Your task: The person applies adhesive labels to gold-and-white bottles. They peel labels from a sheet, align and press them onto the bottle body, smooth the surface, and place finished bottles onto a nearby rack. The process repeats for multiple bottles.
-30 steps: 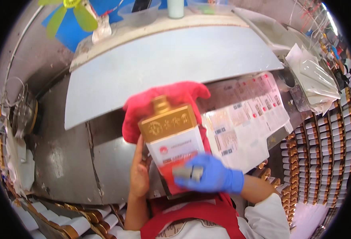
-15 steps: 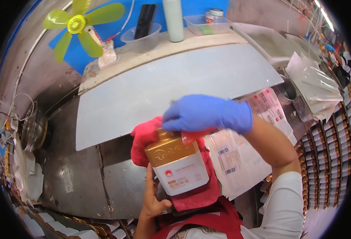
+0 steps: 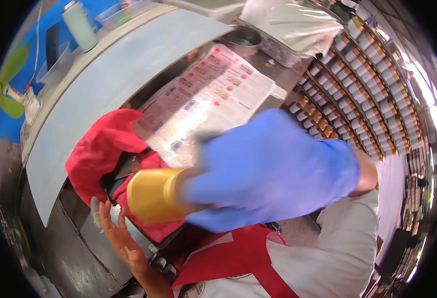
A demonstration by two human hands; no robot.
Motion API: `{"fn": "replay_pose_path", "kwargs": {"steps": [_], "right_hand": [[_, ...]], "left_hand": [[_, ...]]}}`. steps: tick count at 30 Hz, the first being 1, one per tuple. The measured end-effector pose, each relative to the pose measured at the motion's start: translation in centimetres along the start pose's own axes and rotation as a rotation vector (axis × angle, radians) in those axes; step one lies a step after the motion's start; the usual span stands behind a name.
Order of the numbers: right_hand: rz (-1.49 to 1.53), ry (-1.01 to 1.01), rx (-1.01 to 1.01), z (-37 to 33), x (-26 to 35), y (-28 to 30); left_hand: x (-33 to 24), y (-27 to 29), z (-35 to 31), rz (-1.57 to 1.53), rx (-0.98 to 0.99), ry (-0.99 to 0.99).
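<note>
My right hand (image 3: 263,174), in a blue glove and smeared by motion, grips a gold bottle (image 3: 151,196) by its neck. The bottle is tilted with its neck toward the glove; its white lower part does not show. Bare and open, my left hand (image 3: 121,241) has its fingers stretched out just beside the bottle and the red cloth (image 3: 97,151), with a pale cover on one fingertip. The cloth lies bunched and draped over a dark support under the bottle.
Printed label sheets (image 3: 228,89) lie beyond the cloth, beside a grey-blue board (image 3: 94,82). A metal pot (image 3: 243,39) and plastic-covered tray (image 3: 290,27) stand farther back. Several rows of gold-and-white bottles (image 3: 357,89) fill the right. A green fan (image 3: 10,94) is at far left.
The view has swung right. My right hand has lifted and tilted the bottle off the cloth toward the right. My left hand has come away from the bottle and opened.
</note>
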State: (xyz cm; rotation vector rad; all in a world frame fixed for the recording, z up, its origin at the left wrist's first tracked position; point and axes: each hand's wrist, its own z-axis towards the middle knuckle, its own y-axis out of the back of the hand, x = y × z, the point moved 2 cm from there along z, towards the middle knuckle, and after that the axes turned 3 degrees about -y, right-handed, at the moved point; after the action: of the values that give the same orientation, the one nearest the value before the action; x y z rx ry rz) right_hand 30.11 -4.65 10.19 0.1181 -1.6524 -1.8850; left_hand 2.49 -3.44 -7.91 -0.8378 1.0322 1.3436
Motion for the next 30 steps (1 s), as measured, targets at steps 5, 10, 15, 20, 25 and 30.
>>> {"fn": "replay_pose_path", "kwargs": {"steps": [5,10,15,20,25,30], "right_hand": [[0.068,-0.641,-0.147,-12.0,-3.6,4.5],[-0.124,-1.264,-0.136,-26.4,-14.6,0.4],[-0.340,-1.417,-0.215,-37.7,-25.2,-1.7],[-0.384,-1.582,-0.144,-46.3,-38.6,-9.9],[-0.325,-1.729,-0.082,-52.1,-50.4,-21.3],[-0.299,-1.912,-0.115,-55.4,-53.7,-29.0]], "left_hand": [[-0.9,-1.0,0.1,0.102,0.016,-0.038],[-2.2,-6.9,1.0,0.088,0.065,-0.096],[-0.4,-7.7,3.4,0.166,0.048,-0.236],[-0.3,-7.5,5.5,0.389,-0.057,-0.152],[-1.5,-5.5,5.8,0.628,-0.087,-0.032],[-0.3,-4.5,9.2,0.686,-0.001,-0.032]]}}
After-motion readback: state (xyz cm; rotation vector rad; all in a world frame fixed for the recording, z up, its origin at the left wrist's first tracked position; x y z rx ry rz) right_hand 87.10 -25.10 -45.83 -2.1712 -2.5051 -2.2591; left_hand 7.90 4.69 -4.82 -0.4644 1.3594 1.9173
